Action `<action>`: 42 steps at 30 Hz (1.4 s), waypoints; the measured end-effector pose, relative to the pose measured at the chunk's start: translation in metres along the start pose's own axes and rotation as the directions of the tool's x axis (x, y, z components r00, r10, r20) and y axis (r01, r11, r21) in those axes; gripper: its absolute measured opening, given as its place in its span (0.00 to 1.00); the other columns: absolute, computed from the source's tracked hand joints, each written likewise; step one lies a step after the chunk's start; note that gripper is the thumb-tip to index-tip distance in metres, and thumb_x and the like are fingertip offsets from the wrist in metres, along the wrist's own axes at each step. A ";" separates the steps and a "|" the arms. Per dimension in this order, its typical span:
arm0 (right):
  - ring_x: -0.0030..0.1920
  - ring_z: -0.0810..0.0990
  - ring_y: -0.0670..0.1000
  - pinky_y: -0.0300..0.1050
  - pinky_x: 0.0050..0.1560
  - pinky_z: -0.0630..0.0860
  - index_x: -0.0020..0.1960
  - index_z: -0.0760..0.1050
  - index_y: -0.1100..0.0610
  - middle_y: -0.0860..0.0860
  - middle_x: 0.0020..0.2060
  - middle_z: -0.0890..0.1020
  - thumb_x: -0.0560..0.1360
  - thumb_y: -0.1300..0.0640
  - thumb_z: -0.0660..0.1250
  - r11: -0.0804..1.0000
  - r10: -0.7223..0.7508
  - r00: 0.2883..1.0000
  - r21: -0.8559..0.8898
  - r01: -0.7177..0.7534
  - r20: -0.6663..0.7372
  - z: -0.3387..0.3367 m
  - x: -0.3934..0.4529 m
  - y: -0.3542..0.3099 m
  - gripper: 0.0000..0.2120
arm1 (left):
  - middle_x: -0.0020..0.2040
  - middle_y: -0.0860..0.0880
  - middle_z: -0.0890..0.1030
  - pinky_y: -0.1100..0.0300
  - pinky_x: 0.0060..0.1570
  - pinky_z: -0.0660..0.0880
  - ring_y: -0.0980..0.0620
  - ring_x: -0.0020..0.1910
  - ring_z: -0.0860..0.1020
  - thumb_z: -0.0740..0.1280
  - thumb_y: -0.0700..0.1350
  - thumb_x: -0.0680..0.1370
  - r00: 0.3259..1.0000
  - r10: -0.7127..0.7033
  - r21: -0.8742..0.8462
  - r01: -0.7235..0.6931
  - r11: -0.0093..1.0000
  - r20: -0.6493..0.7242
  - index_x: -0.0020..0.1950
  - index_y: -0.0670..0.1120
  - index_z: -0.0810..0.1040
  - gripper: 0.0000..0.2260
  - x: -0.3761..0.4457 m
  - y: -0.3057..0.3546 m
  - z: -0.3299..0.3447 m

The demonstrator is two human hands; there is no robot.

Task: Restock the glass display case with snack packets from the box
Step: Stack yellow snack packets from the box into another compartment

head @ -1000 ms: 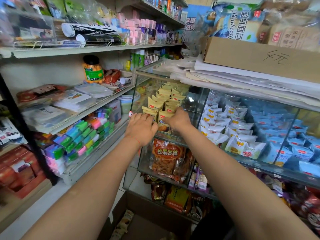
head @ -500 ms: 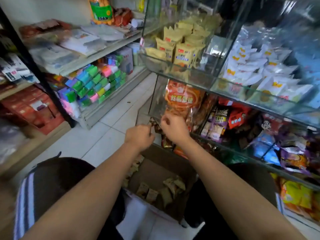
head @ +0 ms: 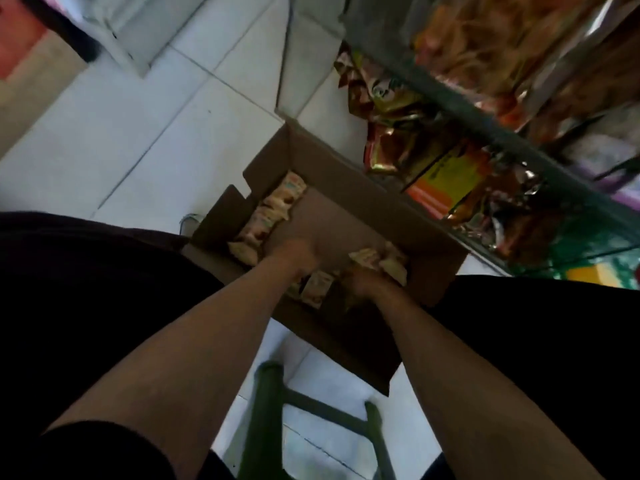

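Observation:
An open cardboard box (head: pixel 349 202) sits on the floor between my knees, with several pale yellow snack packets (head: pixel 277 209) lying along its left side and near corner. Both my hands are down inside it. My left hand (head: pixel 294 252) reaches among the packets at the middle of the box. My right hand (head: pixel 363 282) lies against packets (head: pixel 391 263) near the right wall. The picture is blurred, so the fingers of both hands and any hold on a packet cannot be made out. The glass display case (head: pixel 485 133) stands at the upper right.
The case's lower shelves hold shiny foil snack bags (head: pixel 391 133) and an orange-yellow packet (head: pixel 446 181). A green stool frame (head: pixel 311 414) stands beneath me. White floor tiles (head: pixel 138 133) spread to the left, with a shelf base at the top left.
My hands have dropped from the case's top shelf down into the box on the floor. My view has swung from the shelves to straight down.

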State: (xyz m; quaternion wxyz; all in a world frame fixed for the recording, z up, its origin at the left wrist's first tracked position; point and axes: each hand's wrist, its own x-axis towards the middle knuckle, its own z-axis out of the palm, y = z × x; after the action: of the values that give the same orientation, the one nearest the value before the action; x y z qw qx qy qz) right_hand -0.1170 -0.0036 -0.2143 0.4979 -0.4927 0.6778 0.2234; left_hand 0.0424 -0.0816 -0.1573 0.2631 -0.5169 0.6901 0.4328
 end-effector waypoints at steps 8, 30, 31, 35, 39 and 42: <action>0.71 0.66 0.58 0.50 0.71 0.62 0.76 0.61 0.51 0.56 0.74 0.65 0.80 0.47 0.57 1.000 0.011 0.997 -0.026 -0.009 0.074 0.037 0.028 0.004 0.25 | 0.66 0.43 0.74 0.52 0.56 0.71 0.43 0.62 0.74 0.56 0.50 0.83 0.992 -0.049 -0.138 0.064 0.988 0.114 0.69 0.45 0.73 0.17 0.046 -0.009 0.019; 0.49 0.76 0.59 0.47 0.40 0.74 0.71 0.68 0.42 0.58 0.63 0.74 0.72 0.47 0.65 -0.158 -0.661 0.597 0.863 0.480 -0.454 -0.190 -0.359 -0.104 0.28 | 0.31 0.53 0.78 0.65 0.32 0.73 0.59 0.25 0.74 0.63 0.46 0.81 0.768 0.323 -0.805 -0.592 0.029 -0.553 0.44 0.48 0.77 0.08 -0.283 0.093 -0.172; 0.51 0.74 0.61 0.48 0.42 0.73 0.69 0.70 0.43 0.58 0.61 0.76 0.71 0.45 0.67 -0.146 -0.672 0.566 0.835 0.530 -0.477 -0.198 -0.383 -0.110 0.26 | 0.31 0.53 0.79 0.66 0.31 0.74 0.59 0.26 0.75 0.63 0.46 0.81 0.722 0.338 -0.761 -0.648 0.027 -0.603 0.44 0.48 0.77 0.07 -0.306 0.101 -0.184; 0.45 0.82 0.58 0.49 0.46 0.78 0.63 0.73 0.53 0.55 0.52 0.82 0.75 0.45 0.64 0.076 -0.577 0.551 0.632 0.771 -0.603 -0.221 -0.464 -0.124 0.19 | 0.39 0.51 0.82 0.65 0.37 0.76 0.58 0.34 0.79 0.67 0.47 0.79 0.589 0.309 -0.614 -0.789 0.019 -0.747 0.52 0.46 0.78 0.06 -0.375 0.130 -0.222; 0.51 0.82 0.55 0.53 0.54 0.79 0.58 0.78 0.57 0.56 0.53 0.83 0.71 0.49 0.74 0.335 -0.361 0.494 0.385 0.860 -0.791 -0.238 -0.502 -0.126 0.19 | 0.46 0.48 0.83 0.59 0.45 0.76 0.53 0.42 0.80 0.71 0.47 0.76 0.495 0.245 -0.504 -0.863 0.031 -0.833 0.51 0.48 0.80 0.05 -0.410 0.151 -0.248; 0.43 0.77 0.56 0.50 0.46 0.71 0.48 0.82 0.58 0.58 0.43 0.81 0.63 0.43 0.78 0.476 -0.327 0.496 0.313 0.822 -0.804 -0.247 -0.519 -0.129 0.22 | 0.50 0.45 0.84 0.55 0.45 0.77 0.48 0.48 0.81 0.73 0.45 0.75 0.444 0.288 -0.446 -0.893 0.061 -0.849 0.51 0.46 0.80 0.07 -0.422 0.164 -0.261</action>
State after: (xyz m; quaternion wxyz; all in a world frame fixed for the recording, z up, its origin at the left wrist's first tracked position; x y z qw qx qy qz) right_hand -0.1048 -0.0219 0.3742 0.4165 -0.5336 0.6053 -0.4187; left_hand 0.0477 -0.0883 0.3651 -0.4851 -0.3036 0.5388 0.6182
